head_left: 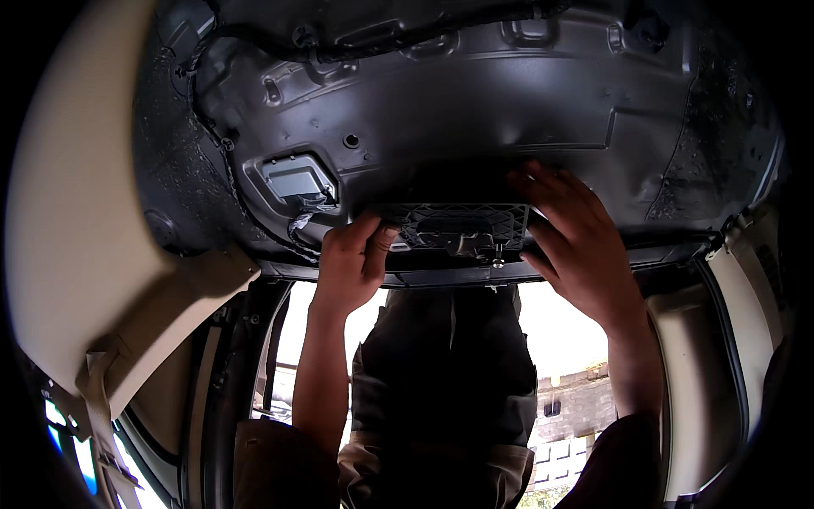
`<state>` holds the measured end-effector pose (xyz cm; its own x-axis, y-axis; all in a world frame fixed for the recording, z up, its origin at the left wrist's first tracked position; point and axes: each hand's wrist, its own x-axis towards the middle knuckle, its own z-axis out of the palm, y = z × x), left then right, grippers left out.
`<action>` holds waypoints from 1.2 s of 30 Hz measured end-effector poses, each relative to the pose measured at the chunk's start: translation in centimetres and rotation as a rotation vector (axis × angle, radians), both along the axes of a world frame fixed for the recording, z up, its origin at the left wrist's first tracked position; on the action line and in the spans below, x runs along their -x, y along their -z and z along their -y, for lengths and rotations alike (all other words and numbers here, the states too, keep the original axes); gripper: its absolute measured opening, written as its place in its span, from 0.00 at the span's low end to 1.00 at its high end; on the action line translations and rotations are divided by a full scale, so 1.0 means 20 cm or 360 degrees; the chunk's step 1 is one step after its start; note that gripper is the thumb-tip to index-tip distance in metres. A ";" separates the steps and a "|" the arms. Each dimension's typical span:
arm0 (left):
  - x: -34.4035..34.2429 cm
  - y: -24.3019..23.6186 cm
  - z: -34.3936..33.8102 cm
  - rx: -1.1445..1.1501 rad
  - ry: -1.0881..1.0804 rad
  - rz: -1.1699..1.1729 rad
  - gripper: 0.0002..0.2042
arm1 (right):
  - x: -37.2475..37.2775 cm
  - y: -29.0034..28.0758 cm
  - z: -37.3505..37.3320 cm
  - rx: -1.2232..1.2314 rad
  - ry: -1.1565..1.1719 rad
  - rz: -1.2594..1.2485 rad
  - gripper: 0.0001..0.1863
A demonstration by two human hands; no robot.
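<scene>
A black plastic part with a ribbed lattice face lies across the middle of the view, against a dark metal panel. A small metal screw or pin sticks out below it. My left hand grips the left end, thumb bent over the front and fingers partly hidden. At the right end is my right hand, thumb low at the corner and forefinger along the edge. Its other fingers reach past the part's top toward a dark gap. What lies behind the part is hidden in shadow.
A grey box-shaped module sits left in the panel, a wire bundle beneath it. Black cable harness runs along the top and left. Beige trim and a seat belt flank the left side; my trousers show below.
</scene>
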<state>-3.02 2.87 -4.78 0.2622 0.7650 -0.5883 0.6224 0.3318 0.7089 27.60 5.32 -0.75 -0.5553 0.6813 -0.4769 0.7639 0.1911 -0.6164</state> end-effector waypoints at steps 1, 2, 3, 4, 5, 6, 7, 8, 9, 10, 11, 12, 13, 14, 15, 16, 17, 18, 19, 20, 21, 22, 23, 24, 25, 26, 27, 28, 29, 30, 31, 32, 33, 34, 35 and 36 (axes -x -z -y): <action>-0.01 0.02 0.01 -0.0019 -0.0039 0.0005 0.07 | 0.01 -0.01 0.03 -0.0040 0.0071 0.0047 0.18; -0.03 0.01 0.01 -0.0041 -0.0023 -0.0064 0.06 | 0.02 -0.01 0.08 -0.0080 0.0141 0.0093 0.20; -0.03 0.01 0.00 -0.0157 0.0059 -0.0133 0.06 | 0.03 -0.01 0.11 -0.0121 0.0210 0.0140 0.23; -0.04 0.02 -0.02 -0.0263 0.0156 -0.0195 0.06 | 0.04 -0.02 0.13 -0.0107 0.0242 0.0192 0.24; -0.06 0.03 -0.03 -0.0290 0.0135 -0.0190 0.06 | 0.05 -0.02 0.16 -0.0083 0.0272 0.0248 0.25; -0.06 0.03 -0.05 -0.0341 0.0204 -0.0245 0.05 | 0.06 -0.03 0.18 -0.0060 0.0301 0.0305 0.26; -0.07 0.03 -0.07 -0.0344 0.0218 -0.0252 0.05 | 0.06 -0.02 0.19 -0.0162 0.0322 0.0306 0.27; -0.07 0.03 -0.07 -0.0372 0.0223 -0.0266 0.04 | 0.06 0.00 0.20 -0.0181 0.0354 0.0279 0.28; -0.07 0.01 -0.05 -0.0349 0.0201 -0.0273 0.03 | 0.07 0.00 0.21 -0.0201 0.0387 0.0255 0.28; -0.06 0.01 -0.05 -0.0337 0.0183 -0.0276 0.02 | 0.07 0.01 0.20 -0.0233 0.0426 0.0232 0.28; -0.05 0.00 -0.05 -0.0307 0.0169 -0.0266 0.04 | 0.09 0.03 0.22 -0.0279 0.0607 0.0135 0.30; -0.05 -0.01 -0.04 -0.0268 0.0124 -0.0235 0.04 | 0.09 0.06 0.25 -0.0333 0.0634 0.0052 0.30; -0.05 0.00 -0.04 -0.0232 0.0101 -0.0214 0.04 | 0.10 0.09 0.29 -0.0389 0.0665 -0.0031 0.30; -0.05 0.00 -0.03 -0.0201 0.0077 -0.0200 0.05 | 0.11 0.11 0.32 -0.0448 0.0693 -0.0121 0.31; -0.05 0.01 -0.02 -0.0188 0.0078 -0.0185 0.05 | 0.13 0.12 0.34 -0.0494 0.0592 -0.0127 0.27; -0.04 0.01 -0.01 -0.0181 0.0077 -0.0173 0.05 | 0.15 0.13 0.36 -0.0506 0.0645 -0.0125 0.25; -0.04 0.01 -0.01 -0.0173 0.0077 -0.0161 0.05 | 0.16 0.15 0.39 -0.0519 0.0700 -0.0124 0.23; -0.05 0.02 -0.02 -0.0188 0.0071 -0.0140 0.05 | 0.16 0.17 0.40 -0.0533 0.0755 -0.0123 0.22; -0.05 0.02 -0.01 -0.0195 0.0065 -0.0124 0.06 | 0.16 0.18 0.39 -0.0632 0.0778 -0.0144 0.18; -0.05 0.02 -0.01 -0.0203 0.0058 -0.0109 0.06 | 0.15 0.18 0.38 -0.0680 0.0744 -0.0146 0.18; -0.04 0.02 -0.01 -0.0174 0.0070 -0.0119 0.06 | 0.15 0.18 0.38 -0.0728 0.0711 -0.0149 0.18; -0.03 0.02 -0.01 -0.0147 0.0084 -0.0121 0.06 | 0.15 0.19 0.38 -0.0778 0.0680 -0.0144 0.18; -0.02 0.02 -0.01 -0.0120 0.0099 -0.0125 0.07 | 0.16 0.20 0.39 -0.0863 0.0707 -0.0173 0.17; -0.02 0.02 -0.01 -0.0108 0.0097 -0.0126 0.07 | 0.16 0.21 0.40 -0.0923 0.0714 -0.0173 0.17; -0.02 0.01 -0.01 -0.0100 0.0089 -0.0133 0.07 | 0.16 0.22 0.41 -0.0986 0.0716 -0.0181 0.17; -0.02 0.01 -0.01 -0.0093 0.0082 -0.0140 0.07 | 0.17 0.23 0.42 -0.1048 0.0719 -0.0189 0.18; -0.02 0.00 -0.01 -0.0093 0.0076 -0.0140 0.07 | 0.17 0.25 0.42 -0.1066 0.0719 -0.0197 0.18; -0.02 0.00 -0.02 -0.0094 0.0076 -0.0138 0.08 | 0.18 0.26 0.42 -0.1086 0.0724 -0.0203 0.18; -0.02 0.00 -0.02 -0.0096 0.0076 -0.0137 0.08 | 0.19 0.27 0.43 -0.1107 0.0730 -0.0208 0.18; -0.03 0.00 -0.02 -0.0094 0.0068 -0.0140 0.09 | 0.19 0.26 0.42 -0.1091 0.0736 -0.0200 0.19; -0.03 0.00 -0.02 -0.0090 0.0059 -0.0145 0.09 | 0.20 0.24 0.40 -0.1074 0.0742 -0.0193 0.19; -0.03 -0.01 -0.01 -0.0086 0.0051 -0.0151 0.10 | 0.20 0.23 0.40 -0.1057 0.0749 -0.0187 0.19; -0.02 0.00 -0.01 -0.0063 0.0053 -0.0171 0.10 | 0.21 0.23 0.40 -0.1102 0.0749 -0.0199 0.19; -0.01 0.01 -0.01 -0.0051 0.0054 -0.0187 0.11 | 0.22 0.26 0.39 -0.1161 0.0747 -0.0210 0.19; 0.00 0.02 0.00 -0.0041 0.0055 -0.0204 0.11 | 0.22 0.27 0.39 -0.1220 0.0744 -0.0221 0.19; -0.01 0.02 0.01 -0.0039 0.0041 -0.0168 0.11 | 0.22 0.26 0.41 -0.1249 0.0743 -0.0213 0.19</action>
<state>-2.87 2.74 -5.17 0.2196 0.7734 -0.5947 0.7023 0.2978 0.6466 23.30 -2.82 -5.99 -0.1601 0.9509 0.2647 0.8004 0.2820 -0.5290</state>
